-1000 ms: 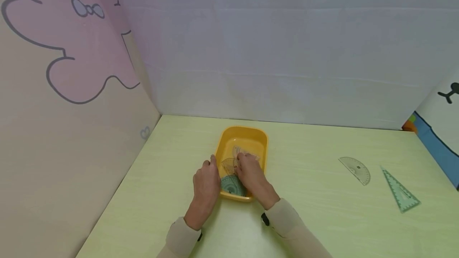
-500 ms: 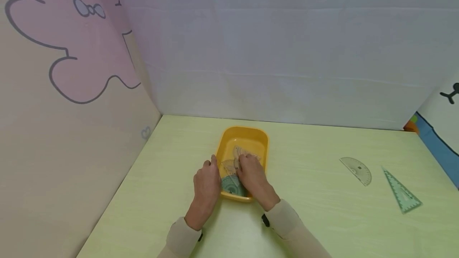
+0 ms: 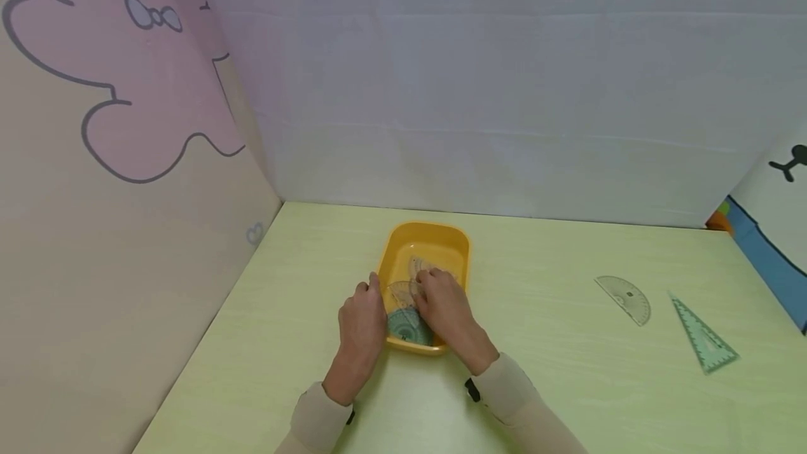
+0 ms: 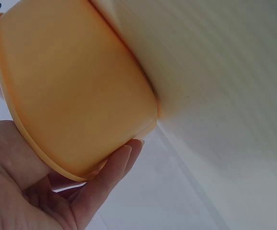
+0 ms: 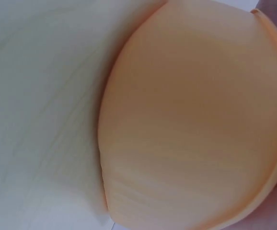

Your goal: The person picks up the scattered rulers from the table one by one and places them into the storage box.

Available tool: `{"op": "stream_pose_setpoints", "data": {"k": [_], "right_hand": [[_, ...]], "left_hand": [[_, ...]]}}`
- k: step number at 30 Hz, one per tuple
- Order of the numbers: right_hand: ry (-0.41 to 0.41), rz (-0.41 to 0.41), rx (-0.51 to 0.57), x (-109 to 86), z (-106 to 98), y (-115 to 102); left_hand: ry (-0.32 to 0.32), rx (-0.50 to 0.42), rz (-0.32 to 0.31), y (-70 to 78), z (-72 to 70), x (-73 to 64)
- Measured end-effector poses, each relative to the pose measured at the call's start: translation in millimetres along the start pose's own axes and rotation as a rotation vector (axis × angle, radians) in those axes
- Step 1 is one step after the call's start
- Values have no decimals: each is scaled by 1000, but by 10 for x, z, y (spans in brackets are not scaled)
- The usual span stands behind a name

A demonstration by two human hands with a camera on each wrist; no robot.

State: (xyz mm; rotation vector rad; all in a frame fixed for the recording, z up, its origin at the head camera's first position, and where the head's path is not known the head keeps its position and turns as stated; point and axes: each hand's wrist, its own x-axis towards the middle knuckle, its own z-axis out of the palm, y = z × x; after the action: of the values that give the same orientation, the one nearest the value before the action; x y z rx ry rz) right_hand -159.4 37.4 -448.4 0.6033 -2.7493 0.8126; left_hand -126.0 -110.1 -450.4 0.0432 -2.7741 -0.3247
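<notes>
A yellow rectangular tray (image 3: 429, 232) stands on the table. My left hand (image 3: 362, 321) grips its left side; in the left wrist view the fingers lie against the outer wall with the thumb side at the rim. My right hand (image 3: 444, 303) reaches over the right rim with curled fingers and appears to pinch a clear protractor (image 3: 401, 292); the fingertips are partly hidden. Below it in the tray lies a green protractor (image 3: 406, 328). Another clear measuring piece (image 3: 416, 264) shows behind the right knuckles, partly covered. The right wrist view shows mainly the tray's outer wall (image 5: 191, 110).
Off to the right on the pale green table (image 3: 536, 384) lie a clear protractor (image 3: 625, 298) and a green set square (image 3: 702, 338). A patterned wall (image 3: 157, 244) borders the left side, and a pale sheet (image 3: 492, 125) hangs along the back edge.
The clear protractor by my right fingers has shifted very slightly, and my right wrist has moved a little rightward. My left hand and the tray stay in place.
</notes>
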Motion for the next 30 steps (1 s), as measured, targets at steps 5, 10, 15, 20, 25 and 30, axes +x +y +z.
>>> {"op": "stream_pose_setpoints", "data": {"k": [5, 10, 15, 20, 25, 30], "right_hand": [[-34, 40, 11, -20, -66, 9], [-72, 125, 64, -8, -146, 47], [-59, 137, 121, 1, -214, 100], [-3, 98, 160, -17, -278, 167], [37, 109, 185, -42, -337, 234], [57, 103, 193, -56, -394, 279]], "left_hand": [[-4, -1, -6, 2, -1, -4], [3, -6, -5, 6, 3, -4], [11, -13, -6, 7, 9, 1], [-11, -14, -13, 11, 26, 9], [-18, -8, -10, 24, 18, 9], [-19, -7, -15, 23, 5, 15]]}}
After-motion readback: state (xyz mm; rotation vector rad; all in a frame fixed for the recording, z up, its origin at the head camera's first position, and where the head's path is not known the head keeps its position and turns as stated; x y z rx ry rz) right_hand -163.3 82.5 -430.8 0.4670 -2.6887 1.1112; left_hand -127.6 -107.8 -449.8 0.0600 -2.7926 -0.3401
